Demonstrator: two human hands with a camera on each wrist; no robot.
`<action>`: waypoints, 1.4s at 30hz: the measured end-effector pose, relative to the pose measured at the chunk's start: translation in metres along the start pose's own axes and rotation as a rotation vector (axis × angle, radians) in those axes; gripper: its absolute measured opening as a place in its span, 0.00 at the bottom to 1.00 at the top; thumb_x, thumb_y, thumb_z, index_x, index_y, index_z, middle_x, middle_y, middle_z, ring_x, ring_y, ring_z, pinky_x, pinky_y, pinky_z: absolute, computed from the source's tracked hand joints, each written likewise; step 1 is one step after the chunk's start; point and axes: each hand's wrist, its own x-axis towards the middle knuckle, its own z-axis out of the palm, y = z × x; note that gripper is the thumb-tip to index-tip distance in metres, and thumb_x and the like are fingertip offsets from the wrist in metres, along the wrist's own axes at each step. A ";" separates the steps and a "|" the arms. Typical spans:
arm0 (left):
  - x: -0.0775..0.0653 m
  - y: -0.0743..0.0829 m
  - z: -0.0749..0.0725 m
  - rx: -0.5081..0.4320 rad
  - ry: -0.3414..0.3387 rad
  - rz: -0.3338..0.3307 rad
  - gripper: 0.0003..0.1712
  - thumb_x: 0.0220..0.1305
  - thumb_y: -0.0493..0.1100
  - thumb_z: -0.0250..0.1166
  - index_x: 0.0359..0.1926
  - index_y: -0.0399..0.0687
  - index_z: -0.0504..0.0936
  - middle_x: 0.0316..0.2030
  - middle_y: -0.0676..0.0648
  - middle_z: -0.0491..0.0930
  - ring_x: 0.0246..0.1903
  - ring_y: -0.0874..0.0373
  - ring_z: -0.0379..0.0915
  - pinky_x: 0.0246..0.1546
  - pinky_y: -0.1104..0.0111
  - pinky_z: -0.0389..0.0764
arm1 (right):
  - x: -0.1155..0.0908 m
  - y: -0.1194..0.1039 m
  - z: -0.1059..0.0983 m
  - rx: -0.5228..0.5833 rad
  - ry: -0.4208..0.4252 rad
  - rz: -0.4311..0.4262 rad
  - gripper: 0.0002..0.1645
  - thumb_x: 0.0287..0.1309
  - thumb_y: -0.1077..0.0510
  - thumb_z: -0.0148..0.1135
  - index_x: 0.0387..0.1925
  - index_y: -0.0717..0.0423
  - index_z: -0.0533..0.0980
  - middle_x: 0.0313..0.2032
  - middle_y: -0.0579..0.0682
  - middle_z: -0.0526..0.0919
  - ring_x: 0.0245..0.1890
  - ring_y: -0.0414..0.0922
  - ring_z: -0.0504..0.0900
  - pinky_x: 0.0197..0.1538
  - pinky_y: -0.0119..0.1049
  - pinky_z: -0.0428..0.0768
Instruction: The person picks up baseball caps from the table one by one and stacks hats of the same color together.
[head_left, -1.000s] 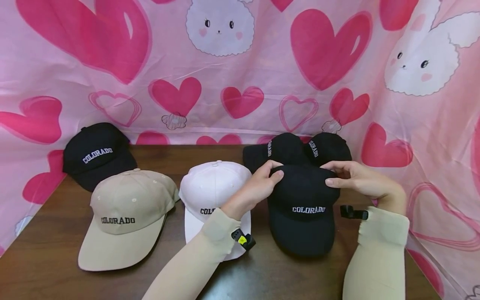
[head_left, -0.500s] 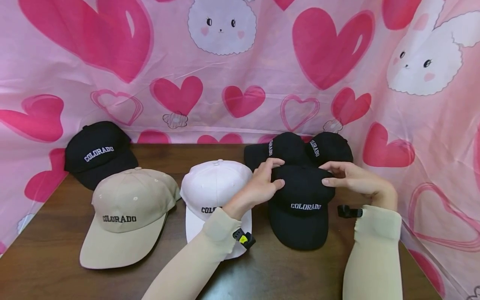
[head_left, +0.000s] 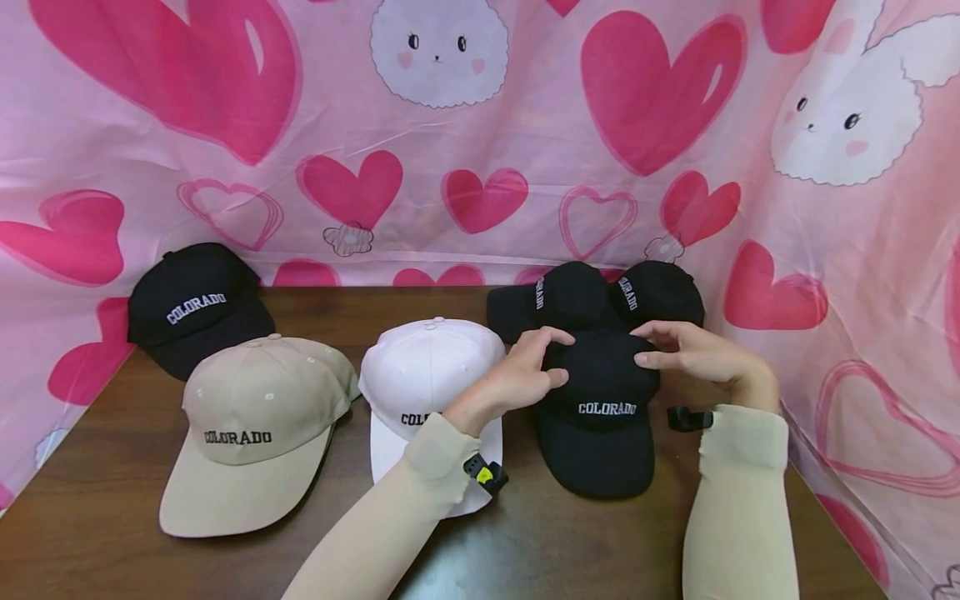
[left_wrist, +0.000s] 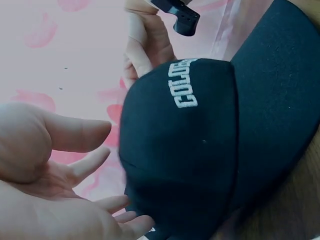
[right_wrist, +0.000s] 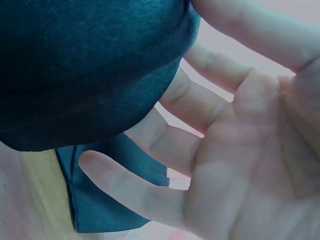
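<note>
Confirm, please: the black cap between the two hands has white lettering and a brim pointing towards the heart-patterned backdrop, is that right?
Not quite: the head view shows the brim pointing towards the viewer, not the backdrop. The black cap between left hand and right hand has white lettering.

Your brown desk [head_left: 570,550] carries a white cap [head_left: 427,367]; left of it sit a beige cap [head_left: 255,433] and a farther black cap [head_left: 197,312], right of it a front black cap [head_left: 596,433] and two rear black caps [head_left: 573,296] [head_left: 663,292].

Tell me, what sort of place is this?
Perhaps a makeshift display or filming corner, though I can't be sure: there's a wood-look table, a pink heart-and-bunny cloth hung behind it, and several COLORADO caps.
</note>
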 end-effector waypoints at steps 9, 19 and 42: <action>-0.001 0.000 -0.001 -0.028 -0.024 0.005 0.25 0.66 0.40 0.60 0.61 0.59 0.64 0.63 0.49 0.56 0.62 0.54 0.52 0.61 0.52 0.61 | 0.007 0.005 0.001 -0.042 0.042 0.047 0.31 0.57 0.46 0.66 0.59 0.48 0.68 0.54 0.55 0.72 0.52 0.55 0.68 0.51 0.55 0.75; -0.007 0.010 -0.012 -0.076 0.032 0.083 0.23 0.66 0.40 0.61 0.60 0.60 0.68 0.62 0.46 0.60 0.60 0.51 0.61 0.56 0.58 0.70 | 0.008 0.005 0.000 -0.083 0.063 0.036 0.30 0.62 0.46 0.61 0.62 0.48 0.67 0.57 0.55 0.71 0.54 0.55 0.68 0.53 0.57 0.74; -0.049 0.020 -0.106 0.417 0.478 0.301 0.25 0.58 0.53 0.68 0.57 0.62 0.73 0.54 0.59 0.70 0.55 0.63 0.61 0.55 0.56 0.69 | 0.006 -0.024 -0.005 -0.161 0.484 -0.042 0.35 0.66 0.43 0.55 0.70 0.45 0.57 0.61 0.54 0.70 0.59 0.52 0.70 0.57 0.44 0.72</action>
